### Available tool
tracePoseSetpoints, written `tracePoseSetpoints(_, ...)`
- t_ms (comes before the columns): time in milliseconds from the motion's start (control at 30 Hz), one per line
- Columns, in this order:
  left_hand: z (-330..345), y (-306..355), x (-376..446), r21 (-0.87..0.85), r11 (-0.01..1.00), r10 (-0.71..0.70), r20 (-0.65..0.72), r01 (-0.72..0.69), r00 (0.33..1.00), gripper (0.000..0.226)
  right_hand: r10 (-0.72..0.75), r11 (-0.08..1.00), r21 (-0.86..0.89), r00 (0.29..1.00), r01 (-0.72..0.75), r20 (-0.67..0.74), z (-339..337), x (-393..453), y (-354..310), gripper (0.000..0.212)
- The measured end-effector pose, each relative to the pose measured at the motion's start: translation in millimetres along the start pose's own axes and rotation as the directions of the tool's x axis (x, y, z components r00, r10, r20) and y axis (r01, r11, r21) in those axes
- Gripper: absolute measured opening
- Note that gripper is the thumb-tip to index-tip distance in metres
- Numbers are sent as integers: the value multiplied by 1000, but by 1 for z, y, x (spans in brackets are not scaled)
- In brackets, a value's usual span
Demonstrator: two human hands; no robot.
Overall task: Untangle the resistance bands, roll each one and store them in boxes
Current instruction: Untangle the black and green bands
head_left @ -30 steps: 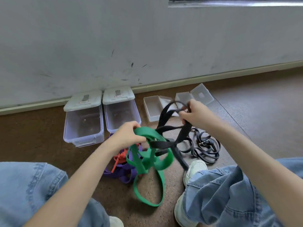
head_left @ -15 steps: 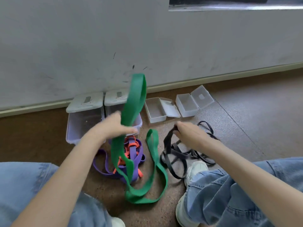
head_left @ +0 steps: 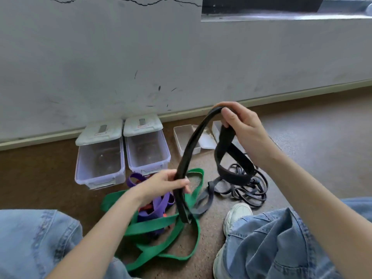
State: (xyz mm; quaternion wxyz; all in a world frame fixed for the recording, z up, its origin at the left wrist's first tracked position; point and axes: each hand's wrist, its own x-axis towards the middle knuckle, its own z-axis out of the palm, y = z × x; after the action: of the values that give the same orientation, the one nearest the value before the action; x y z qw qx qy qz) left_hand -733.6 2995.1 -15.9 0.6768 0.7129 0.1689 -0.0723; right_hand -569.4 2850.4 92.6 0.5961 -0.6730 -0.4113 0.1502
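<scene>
Your right hand point(head_left: 241, 125) grips the top of a wide black band point(head_left: 191, 150) and your left hand point(head_left: 167, 184) pinches it lower down, so pulling may drag along the thin black bands point(head_left: 249, 188) tangled on the floor.

A seated person's right hand point(head_left: 242, 125) lifts the top of a wide black band point(head_left: 191, 146) while the left hand point(head_left: 165, 185) grips it lower down. A green band point(head_left: 161, 224) sprawls on the floor over a purple band point(head_left: 159, 206), with thin black bands point(head_left: 251, 188) beside a white shoe point(head_left: 237, 213). Two clear boxes point(head_left: 100, 158) stand against the wall.
</scene>
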Motion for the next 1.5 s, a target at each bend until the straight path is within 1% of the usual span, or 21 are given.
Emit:
tracePoseSetpoints(67, -19, 11, -1, -23, 1000, -18, -248, 13, 969, 7, -29, 867, -497, 999, 38, 27, -6, 1, 12, 22)
tracePoseSetpoints(133, -35, 29, -5, -128, 992, -39, -416, -16, 908, 12, 205, 656, -754, 959, 12, 194, -6, -4, 26, 23)
tracePoseSetpoints(200, -39, 52, -9, -155, 985, 4, -423, -76, 906, 32, 542, 457, -889, 787, 16, 293, -1, -15, 40, 29)
tracePoseSetpoints(233, -35, 65, -10, -100, 990, 52, -394, -100, 918, 34, 646, 413, -911, 701, 12, 303, 4, -19, 47, 46)
tracePoseSetpoints(267, -27, 80, -11, -25, 992, 104, -352, -121, 930, 31, 687, 448, -894, 645, -14, 335, 9, -24, 51, 70)
tracePoseSetpoints(333, -6, 105, -14, 143, 974, 212, -283, -178, 935, 15, 606, 726, -652, 652, -220, 455, 26, -30, 56, 104)
tracePoseSetpoints(367, 1, 116, -15, 192, 958, 257, -257, -212, 931, 10, 522, 838, -455, 683, -301, 511, 36, -33, 56, 105)
tracePoseSetpoints(433, 7, 134, -15, 225, 946, 285, -223, -235, 932, 13, 439, 897, -225, 707, -380, 554, 54, -40, 60, 99)
tracePoseSetpoints(533, 3, 157, -19, 173, 954, 277, -190, -246, 942, 12, 425, 897, -120, 758, -425, 494, 77, -47, 69, 71)
tracePoseSetpoints(667, -18, 164, -17, 47, 953, 300, -282, -299, 911, 12, 387, 892, 66, 830, -448, 403, 89, -44, 78, 11)
tracePoseSetpoints(767, -43, 154, -10, 101, 960, 278, -383, -260, 881, 16, 488, 821, 95, 778, -563, 396, 84, -42, 88, 5)
tracePoseSetpoints(867, -70, 131, 5, 362, 925, 294, -500, -112, 815, 26, 617, 685, 280, 740, -672, 267, 71, -33, 93, 5)
tracePoseSetpoints(967, -75, 99, 18, 619, 779, 176, -371, 101, 912, 65, 636, 637, 509, 767, -579, 78, 46, -8, 87, 7)
tracePoseSetpoints(1033, -67, 81, 28, 706, 694, 69, -264, 143, 962, 76, 593, 700, 457, 803, -548, 55, 31, 4, 84, 7)
tracePoseSetpoints(1100, -65, 83, 35, 681, 724, 98, -263, 113, 960, 70, 593, 780, 111, 784, -616, 186, 22, 9, 83, 7)
tracePoseSetpoints(1167, -66, 95, 40, 639, 769, 188, -262, 25, 947, 58, 688, 724, -377, 637, -577, 347, 15, 8, 88, 39)
tracePoseSetpoints(1200, -66, 102, 43, 667, 745, 212, -231, -5, 950, 55, 740, 664, -531, 568, -527, 361, 11, 7, 93, 63)
tracePoseSetpoints(1233, -63, 108, 45, 722, 692, 222, -183, -23, 958, 55, 752, 645, -573, 551, -506, 361, 9, 8, 96, 85)
tracePoseSetpoints(1333, -49, 112, 56, 821, 565, 191, -28, -86, 981, 54, 546, 835, -255, 677, -488, 493, 19, 16, 83, 108)
tracePoseSetpoints(1400, -42, 110, 62, 738, 658, 191, 30, -150, 981, 46, 386, 908, -81, 742, -412, 548, 31, 25, 79, 81)
tracePoseSetpoints(1500, -49, 105, 67, 571, 793, 254, 5, -211, 967, 40, 312, 927, 53, 843, -371, 439, 40, 35, 76, 16)
